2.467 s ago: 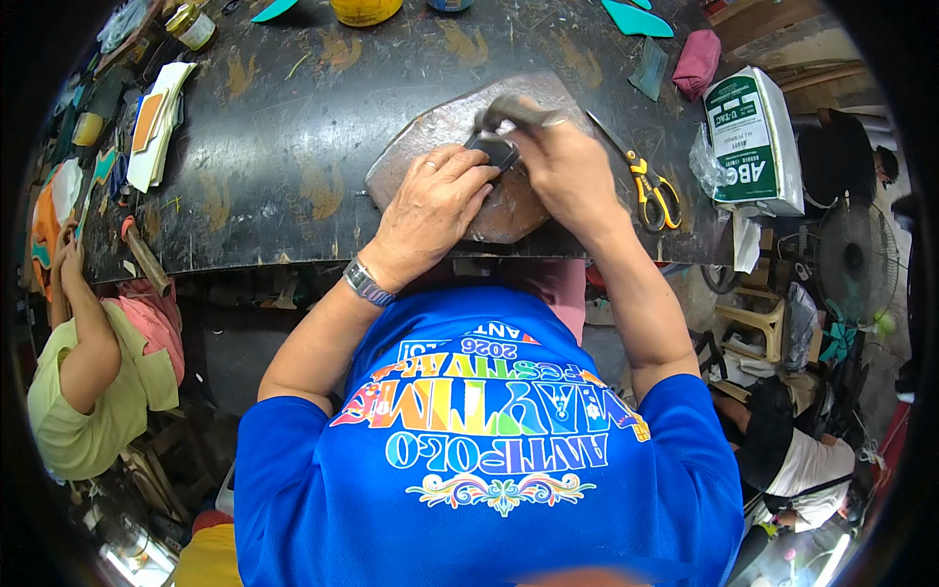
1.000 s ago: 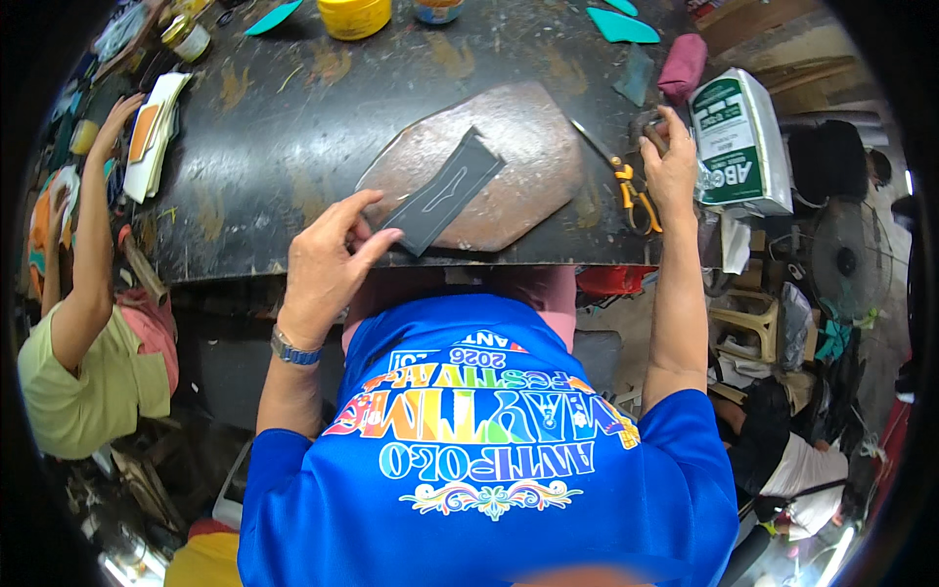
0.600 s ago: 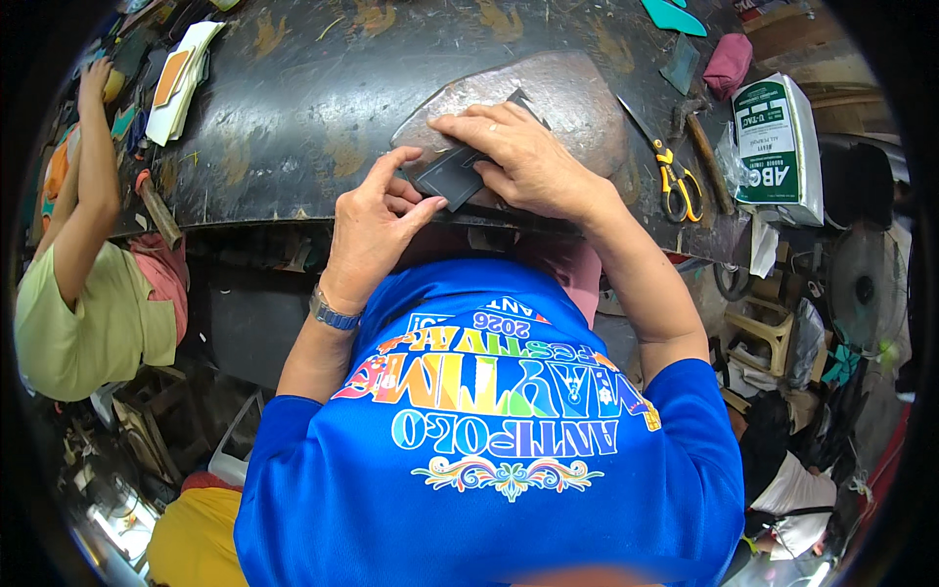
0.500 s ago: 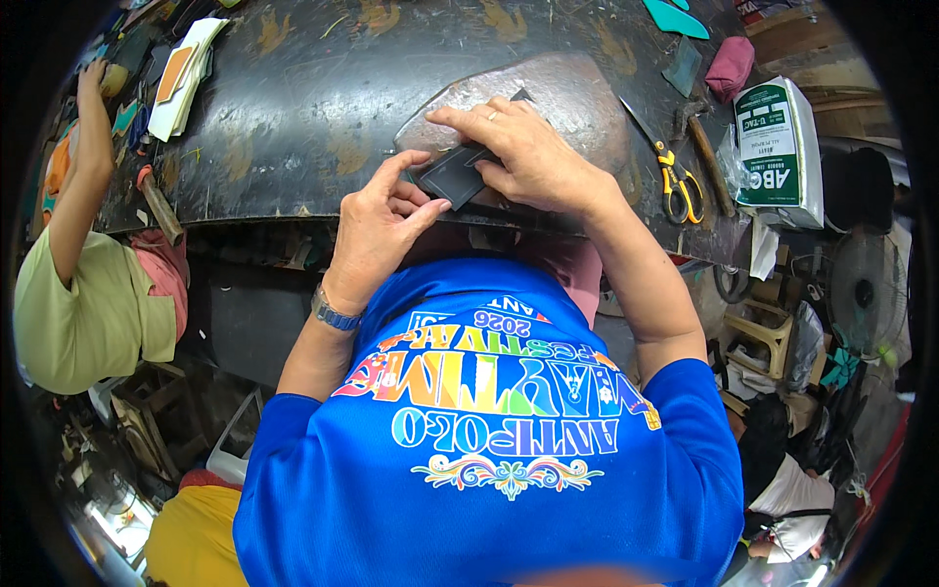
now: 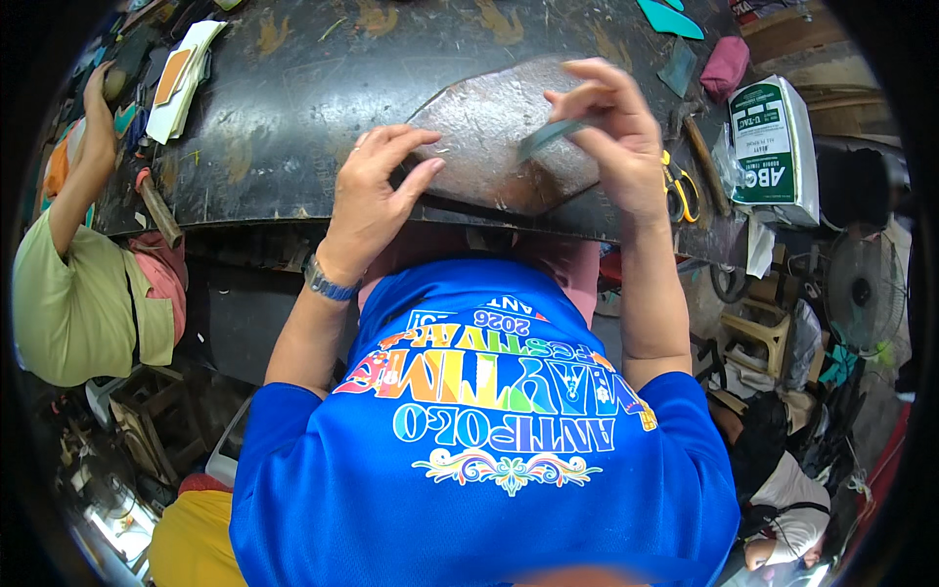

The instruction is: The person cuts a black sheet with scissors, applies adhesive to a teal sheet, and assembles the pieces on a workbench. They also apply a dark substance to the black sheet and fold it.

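Note:
On the table in front of me lies a shiny grey-brown slab (image 5: pixel 479 110) with angled edges. My right hand (image 5: pixel 618 132) is raised over the slab's right side. Between its thumb and fingers it pinches a thin dark flat piece (image 5: pixel 550 140), smeared by motion and seen nearly edge-on. At the slab's left edge is my left hand (image 5: pixel 377 186), with thumb and fingers apart and nothing visible between them. Just right of my right wrist, yellow-handled scissors (image 5: pixel 682 191) are partly hidden behind it.
A hammer (image 5: pixel 706 164) and a white-and-green package (image 5: pixel 775 152) lie to the right, near a pink pouch (image 5: pixel 725 67). White and orange sheets (image 5: pixel 181 83) rest at the left. A co-worker's arm (image 5: pixel 88 161) reaches over the table's left end.
The dark flat piece, held between both hands before, has moved up and right in my right hand. My left hand has let go of it, and its fingers have spread.

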A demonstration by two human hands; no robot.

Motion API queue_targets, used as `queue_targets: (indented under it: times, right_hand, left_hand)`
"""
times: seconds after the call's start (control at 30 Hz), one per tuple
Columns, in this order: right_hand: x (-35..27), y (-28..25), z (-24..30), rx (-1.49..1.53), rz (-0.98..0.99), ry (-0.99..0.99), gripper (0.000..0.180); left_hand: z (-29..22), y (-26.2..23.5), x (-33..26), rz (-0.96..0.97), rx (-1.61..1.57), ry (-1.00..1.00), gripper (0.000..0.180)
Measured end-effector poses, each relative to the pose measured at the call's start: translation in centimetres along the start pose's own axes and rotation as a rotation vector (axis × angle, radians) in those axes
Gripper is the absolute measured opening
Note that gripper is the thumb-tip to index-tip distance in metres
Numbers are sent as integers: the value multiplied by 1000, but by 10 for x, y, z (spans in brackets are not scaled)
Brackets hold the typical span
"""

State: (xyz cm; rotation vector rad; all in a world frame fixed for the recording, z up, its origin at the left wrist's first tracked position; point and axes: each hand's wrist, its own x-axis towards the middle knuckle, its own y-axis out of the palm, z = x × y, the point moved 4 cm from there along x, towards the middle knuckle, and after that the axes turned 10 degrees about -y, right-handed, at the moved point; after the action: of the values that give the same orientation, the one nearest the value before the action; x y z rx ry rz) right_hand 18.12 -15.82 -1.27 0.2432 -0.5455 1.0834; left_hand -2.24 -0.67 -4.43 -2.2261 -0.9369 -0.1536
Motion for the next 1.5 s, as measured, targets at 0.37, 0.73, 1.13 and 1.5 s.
queue_targets:
  times: [0.37, 0.73, 1.13, 1.5]
  right_hand:
    - [-43, -22, -2, 265, -533, 222, 79]
    - [-60, 41, 5, 179, -340, 278, 74]
    - [-65, 31, 1, 239, -470, 298, 68]
    - [-68, 35, -2, 252, -446, 257, 75]
  left_hand:
    - [-19, -3, 7, 779, 150, 97, 23]
    - [-36, 45, 27, 508, -674, -374, 42]
    - [-38, 50, 13, 405, -453, -234, 28]
    - [-36, 52, 10, 418, -410, -288, 26]
